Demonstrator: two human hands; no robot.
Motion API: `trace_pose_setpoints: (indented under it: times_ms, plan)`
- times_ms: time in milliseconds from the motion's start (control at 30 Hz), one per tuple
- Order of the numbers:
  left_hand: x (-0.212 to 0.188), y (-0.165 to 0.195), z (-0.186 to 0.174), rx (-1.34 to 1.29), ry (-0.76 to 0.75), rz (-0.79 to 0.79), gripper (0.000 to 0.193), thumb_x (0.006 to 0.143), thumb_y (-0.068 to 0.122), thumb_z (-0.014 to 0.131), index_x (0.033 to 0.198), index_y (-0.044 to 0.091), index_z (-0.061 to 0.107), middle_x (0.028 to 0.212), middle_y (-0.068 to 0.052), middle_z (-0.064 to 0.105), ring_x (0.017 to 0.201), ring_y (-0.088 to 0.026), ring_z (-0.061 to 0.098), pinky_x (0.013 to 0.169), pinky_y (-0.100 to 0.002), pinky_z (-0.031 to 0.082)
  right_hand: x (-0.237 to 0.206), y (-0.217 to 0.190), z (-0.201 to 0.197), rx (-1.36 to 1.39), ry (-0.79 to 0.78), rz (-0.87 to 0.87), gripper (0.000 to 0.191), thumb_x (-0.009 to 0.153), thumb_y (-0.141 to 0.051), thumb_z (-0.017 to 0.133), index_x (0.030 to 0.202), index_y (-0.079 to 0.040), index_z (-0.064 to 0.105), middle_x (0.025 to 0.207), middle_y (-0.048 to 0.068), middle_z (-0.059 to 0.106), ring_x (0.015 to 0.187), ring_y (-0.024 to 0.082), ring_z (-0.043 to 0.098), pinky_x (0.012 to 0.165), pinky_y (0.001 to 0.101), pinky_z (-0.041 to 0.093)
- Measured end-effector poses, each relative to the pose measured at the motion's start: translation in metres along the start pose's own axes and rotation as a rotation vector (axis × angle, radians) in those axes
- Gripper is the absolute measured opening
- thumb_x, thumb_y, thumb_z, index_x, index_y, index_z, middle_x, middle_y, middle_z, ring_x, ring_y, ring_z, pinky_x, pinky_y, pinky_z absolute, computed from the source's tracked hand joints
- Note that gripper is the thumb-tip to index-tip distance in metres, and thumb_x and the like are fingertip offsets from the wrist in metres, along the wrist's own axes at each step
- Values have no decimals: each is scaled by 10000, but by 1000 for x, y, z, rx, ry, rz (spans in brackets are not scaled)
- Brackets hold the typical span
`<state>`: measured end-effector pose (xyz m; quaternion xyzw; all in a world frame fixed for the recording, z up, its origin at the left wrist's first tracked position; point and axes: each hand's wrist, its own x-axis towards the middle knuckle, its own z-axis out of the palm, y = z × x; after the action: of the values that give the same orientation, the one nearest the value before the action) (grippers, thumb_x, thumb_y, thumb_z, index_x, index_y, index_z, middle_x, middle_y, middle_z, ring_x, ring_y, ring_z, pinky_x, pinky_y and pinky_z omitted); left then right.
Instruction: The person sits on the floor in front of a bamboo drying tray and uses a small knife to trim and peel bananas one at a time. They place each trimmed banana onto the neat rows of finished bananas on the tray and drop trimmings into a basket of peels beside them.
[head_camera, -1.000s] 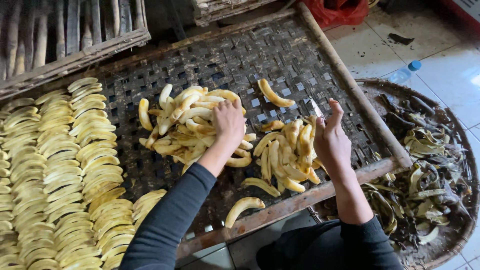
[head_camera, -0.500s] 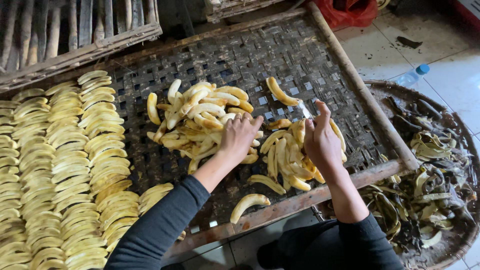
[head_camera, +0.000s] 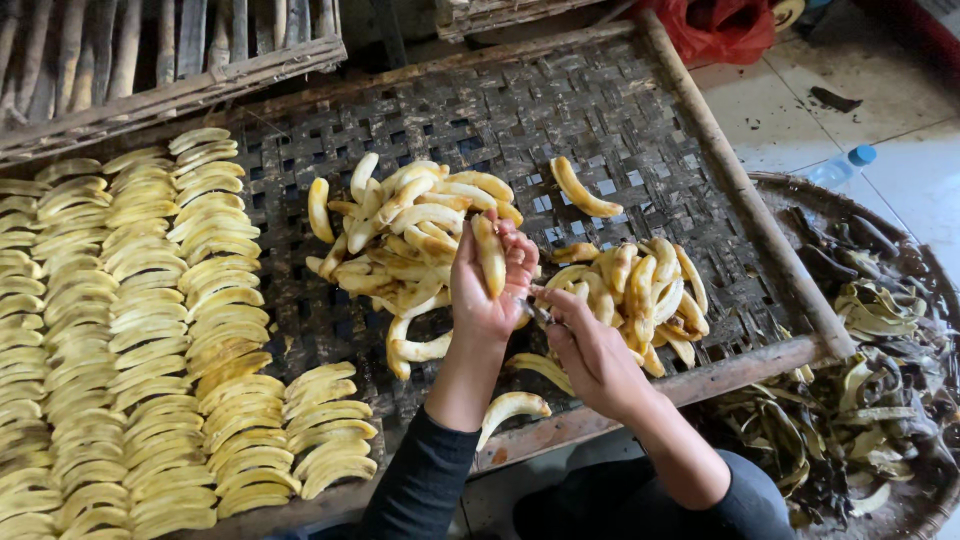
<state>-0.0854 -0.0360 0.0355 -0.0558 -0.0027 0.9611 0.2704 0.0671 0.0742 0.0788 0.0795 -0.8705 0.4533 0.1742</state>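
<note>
A single head-worn view is given. The woven rack (head_camera: 560, 110) is seen steeply from above, at arm's reach.

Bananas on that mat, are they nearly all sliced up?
Not yet. Neat rows of slices already cover the mat's left side. The left hand holds one peeled banana while the right hand works a small blade. Two heaps remain unsliced.

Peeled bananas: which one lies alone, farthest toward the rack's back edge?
The curved banana lying by itself on the woven rack, behind the right pile and touching neither heap.
</note>
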Motion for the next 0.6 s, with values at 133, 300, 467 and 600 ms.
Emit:
trace_pose_setpoints:
  times_ms: [133, 300, 467, 600]
  plan:
    - [-8, 2, 4, 27, -86, 10, 303, 1092, 346, 537, 1286, 115, 563, 1064, -79, 614, 893, -156, 578, 772, -280, 532, 5, -3, -1, -189, -84, 115, 449, 994, -175, 579, 1426, -91, 488, 1014, 190, 738, 792, 392, 715, 640, 471, 547]
    - [-14, 6, 6, 225, 33, 129, 415, 1053, 413, 524, 1396, 189, 592, 1039, -9, 624, 766, -110, 560, 636, -250, 508, 10, -6, -2, -252, -108, -68, 479, 996, -176, 570, 1452, -70, 467, 1072, 190, 719, 782, 391, 711, 603, 472, 534]
    - [-20, 2, 4, 317, 155, 84, 384, 1022, 463, 517, 1319, 232, 590, 986, 29, 619, 679, -119, 544, 515, -271, 478, 12, -9, -1, -309, -163, -57, 495, 983, -191, 564, 1452, -70, 461, 1109, 169, 730, 741, 365, 711, 558, 453, 528]
    - [-24, 0, 3, 352, 201, 119, 355, 1045, 414, 500, 1300, 192, 606, 990, 12, 629, 679, -143, 535, 539, -287, 481, 12, -6, 1, -380, -151, -67, 480, 986, -176, 560, 1450, -81, 478, 1054, 155, 726, 743, 348, 712, 562, 453, 528]
